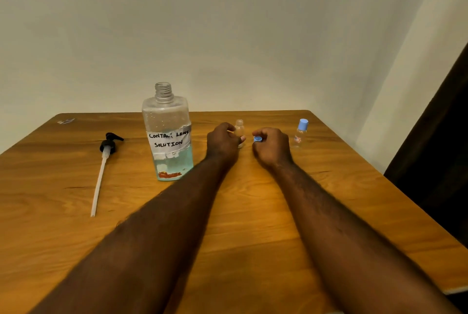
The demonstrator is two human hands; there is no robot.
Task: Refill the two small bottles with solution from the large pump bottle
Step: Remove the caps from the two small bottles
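Observation:
The large clear bottle [167, 134], labelled contact lens solution, stands open-necked on the table, with bluish liquid in its lower part. Its black pump with a long white tube [103, 164] lies flat to the left. My left hand [222, 142] grips a small clear bottle [239, 129] that stands uncapped just right of the large one. My right hand [272, 148] pinches a small blue cap [257, 139] close beside that bottle. A second small bottle [300, 132] with a blue cap stands upright further right, apart from both hands.
Everything stands on a wooden table [228, 225] against a pale wall. A small scrap [66, 121] lies at the far left corner. A dark curtain [435, 136] hangs past the table's right edge.

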